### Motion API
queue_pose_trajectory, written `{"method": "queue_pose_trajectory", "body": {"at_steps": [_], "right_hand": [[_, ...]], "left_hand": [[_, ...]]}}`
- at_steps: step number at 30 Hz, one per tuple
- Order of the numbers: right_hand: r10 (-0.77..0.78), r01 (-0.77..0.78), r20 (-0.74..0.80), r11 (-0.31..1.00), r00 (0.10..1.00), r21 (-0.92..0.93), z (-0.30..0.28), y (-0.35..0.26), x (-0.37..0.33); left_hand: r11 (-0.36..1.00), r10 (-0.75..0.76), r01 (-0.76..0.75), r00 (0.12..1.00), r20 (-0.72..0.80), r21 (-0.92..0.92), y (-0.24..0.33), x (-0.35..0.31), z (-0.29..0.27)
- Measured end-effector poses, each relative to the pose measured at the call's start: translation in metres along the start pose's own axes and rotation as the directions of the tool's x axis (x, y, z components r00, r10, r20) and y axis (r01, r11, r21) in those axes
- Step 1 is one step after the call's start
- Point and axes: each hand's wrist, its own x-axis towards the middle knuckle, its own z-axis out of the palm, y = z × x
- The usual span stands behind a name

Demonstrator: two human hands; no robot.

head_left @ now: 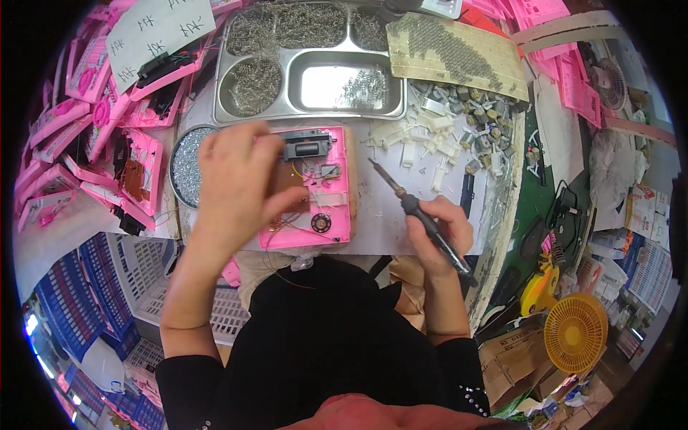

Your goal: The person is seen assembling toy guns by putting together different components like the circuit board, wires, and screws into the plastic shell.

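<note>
A pink plastic housing (338, 233) lies on the table in front of me. Fitted inside it are a black box-shaped part (307, 145), a small round speaker (320, 223) and thin wires. My left hand (240, 172) is over the housing's left side, its thumb spread away from the bent fingers; it hides much of a brown board (285, 188). Whether its fingertips touch anything cannot be made out. To the right of the housing, my right hand (446, 233) is closed round the black handle of a soldering iron (423, 218), whose metal tip points up and left.
Behind the housing stands a metal compartment tray (281, 115) of small metal parts. A round dish (188, 168) of silvery bits sits left. White plastic pieces (430, 132) and small motors lie right. Pink housings (93, 136) are piled far left; a yellow fan (575, 332) is low right.
</note>
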Motion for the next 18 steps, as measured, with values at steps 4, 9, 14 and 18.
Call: {"method": "queue_pose_trajectory", "body": {"at_steps": [4,9,14,18], "right_hand": [[0.012,-0.011,-0.005,1.000,1.000,0.016,0.000,0.001,0.001],[-0.043,0.043,-0.003,0.999,0.999,0.023,0.009,-0.004,0.011],[0.150,-0.150,0.011,0.982,0.989,0.111,0.032,-0.017,0.012],[0.090,-0.102,0.068,0.973,0.994,0.206,0.063,-0.017,0.028]], "left_hand": [[0.989,-0.004,-0.032,0.970,0.242,0.143,-0.036,-0.026,-0.001],[0.995,0.094,-0.093,0.994,0.048,-0.020,-0.032,-0.020,-0.002],[0.824,-0.226,0.177,0.974,-0.026,-0.539,-0.011,-0.019,0.020],[0.591,-0.378,0.316,0.921,0.091,-0.742,-0.006,-0.021,0.040]]}}
